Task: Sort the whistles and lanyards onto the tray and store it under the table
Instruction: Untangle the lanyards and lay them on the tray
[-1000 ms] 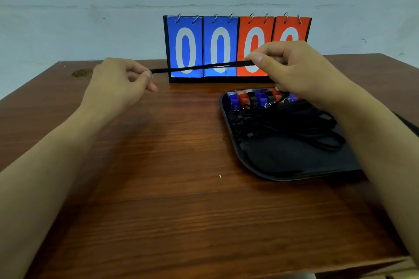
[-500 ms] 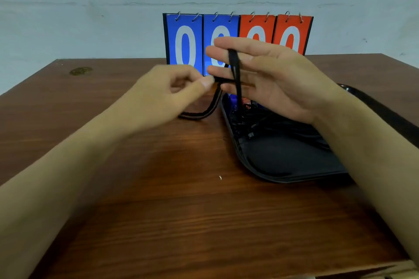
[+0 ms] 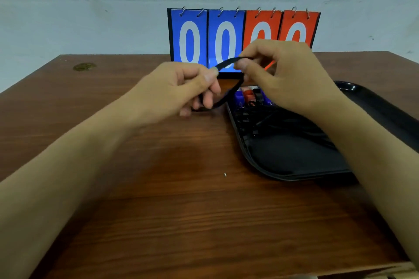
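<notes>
Left hand (image 3: 181, 88) pinches one end of the flat black fabric lanyard (image 3: 226, 62), right hand (image 3: 283, 75) pinches the other — hands close together above the brown wooden table (image 3: 158, 210), likely folding it into a loop so it packs neatly. Black plastic tray (image 3: 294, 165) just right, with blue and red whistles (image 3: 249, 96) at its far end and black cords beside them.

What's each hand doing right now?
Left hand: pinching the lanyard.
Right hand: pinching the same lanyard, above the tray.
</notes>
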`<state>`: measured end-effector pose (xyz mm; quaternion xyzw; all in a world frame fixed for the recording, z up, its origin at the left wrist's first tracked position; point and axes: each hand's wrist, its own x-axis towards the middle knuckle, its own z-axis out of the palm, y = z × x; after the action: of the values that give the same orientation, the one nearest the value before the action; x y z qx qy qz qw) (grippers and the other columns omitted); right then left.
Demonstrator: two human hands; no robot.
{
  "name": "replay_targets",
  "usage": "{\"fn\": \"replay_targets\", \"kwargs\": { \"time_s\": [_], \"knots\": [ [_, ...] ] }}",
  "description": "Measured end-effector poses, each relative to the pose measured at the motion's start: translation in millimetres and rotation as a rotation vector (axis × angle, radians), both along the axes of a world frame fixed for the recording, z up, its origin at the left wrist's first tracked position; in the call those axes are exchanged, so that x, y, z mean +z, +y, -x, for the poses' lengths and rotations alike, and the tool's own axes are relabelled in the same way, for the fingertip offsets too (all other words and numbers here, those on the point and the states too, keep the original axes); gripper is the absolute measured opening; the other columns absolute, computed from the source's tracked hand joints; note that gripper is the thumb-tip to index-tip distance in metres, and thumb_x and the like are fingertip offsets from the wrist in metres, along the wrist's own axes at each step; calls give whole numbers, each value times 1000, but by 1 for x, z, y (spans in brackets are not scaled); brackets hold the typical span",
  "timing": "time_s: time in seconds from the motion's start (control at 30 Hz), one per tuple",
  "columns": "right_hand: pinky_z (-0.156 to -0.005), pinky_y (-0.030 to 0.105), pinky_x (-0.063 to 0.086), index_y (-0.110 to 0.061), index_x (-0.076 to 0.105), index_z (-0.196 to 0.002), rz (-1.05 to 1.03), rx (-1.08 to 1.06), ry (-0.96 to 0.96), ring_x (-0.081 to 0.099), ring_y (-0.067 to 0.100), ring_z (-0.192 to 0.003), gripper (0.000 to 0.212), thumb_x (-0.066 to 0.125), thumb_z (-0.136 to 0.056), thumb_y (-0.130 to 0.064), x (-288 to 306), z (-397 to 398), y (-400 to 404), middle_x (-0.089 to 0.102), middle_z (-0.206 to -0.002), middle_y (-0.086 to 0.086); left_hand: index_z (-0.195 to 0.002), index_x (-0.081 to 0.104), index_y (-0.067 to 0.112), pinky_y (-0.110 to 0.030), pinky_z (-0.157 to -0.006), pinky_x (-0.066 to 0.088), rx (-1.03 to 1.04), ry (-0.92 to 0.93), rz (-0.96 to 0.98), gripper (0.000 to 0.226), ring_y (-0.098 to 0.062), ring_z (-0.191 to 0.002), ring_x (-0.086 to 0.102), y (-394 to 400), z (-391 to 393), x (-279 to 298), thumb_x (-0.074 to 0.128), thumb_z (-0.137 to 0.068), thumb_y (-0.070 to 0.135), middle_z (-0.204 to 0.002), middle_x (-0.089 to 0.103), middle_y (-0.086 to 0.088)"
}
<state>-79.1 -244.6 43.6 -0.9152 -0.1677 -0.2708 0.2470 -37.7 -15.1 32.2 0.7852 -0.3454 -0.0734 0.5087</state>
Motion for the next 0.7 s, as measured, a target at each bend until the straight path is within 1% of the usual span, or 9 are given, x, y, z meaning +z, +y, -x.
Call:
{"fn": "replay_targets", "kwargs": {
  "time_s": [0.07,0.13,0.23,0.3,0.37,0.43,0.5,0.6,0.7],
  "knots": [
    [-75,14,46,-27,71,-94,90,-32,29,58,3,-90,24,53,-103,-40,5,-1,-6,61,-95,-9,-86,68,16,-18,-51,40,0,49,71,33,-8,-53,43,7,-5,3,52,-98,42,-57,53,7],
    [-80,10,43,-29,67,-86,83,-17,113,52,-2,-98,29,49,-104,-44,9,0,-9,53,-102,-11,-85,66,16,-19,-53,38,2,105,170,31,-9,-55,39,11,-10,5,51,-98,40,-54,48,8],
    [-80,9,41,-19,64,-87,-35,5,209,56,-11,-93,38,42,-107,-42,12,4,-13,61,-95,-23,-83,66,21,-21,-55,39,54,135,242,31,-11,-61,46,18,-17,7,49,-103,36,-60,57,7],
    [-85,13,49,-16,66,-87,-178,42,258,64,-8,-96,40,43,-107,-41,13,4,-16,69,-93,-24,-84,71,25,-22,-61,45,84,103,227,29,-10,-66,53,25,-21,7,53,-100,39,-69,67,7],
    [-92,27,56,-20,67,-83,-372,111,287,68,3,-97,37,45,-108,-38,14,2,-18,71,-93,-13,-90,75,20,-21,-68,49,135,0,118,28,-6,-69,59,29,-24,6,55,-101,36,-75,72,5],
    [-85,33,58,-17,64,-83,-580,195,337,67,11,-85,36,45,-108,-34,15,2,-18,68,-85,-6,-94,76,17,-17,-64,49,180,-127,-49,27,-3,-66,61,29,-25,2,55,-104,31,-74,74,3],
    [-76,31,57,-16,59,-86,-724,256,380,62,13,-72,33,43,-109,-33,18,3,-16,61,-76,-2,-92,76,20,-11,-61,47,193,-208,-193,26,-1,-60,61,28,-26,-3,56,-104,30,-72,75,4],
    [-62,26,49,-17,54,-88,-848,281,432,47,12,-57,31,40,-110,-35,21,5,-13,47,-65,-4,-89,75,27,-14,-66,48,198,-266,-382,24,-3,-59,63,27,-29,-7,57,-103,35,-71,75,8],
    [-55,25,42,-18,53,-90,-1012,303,484,37,12,-52,28,38,-110,-31,24,7,-11,41,-62,-4,-92,76,28,-16,-65,50,194,-211,-390,27,-4,-62,66,24,-24,-7,54,-104,37,-76,77,10]
  ]
}}
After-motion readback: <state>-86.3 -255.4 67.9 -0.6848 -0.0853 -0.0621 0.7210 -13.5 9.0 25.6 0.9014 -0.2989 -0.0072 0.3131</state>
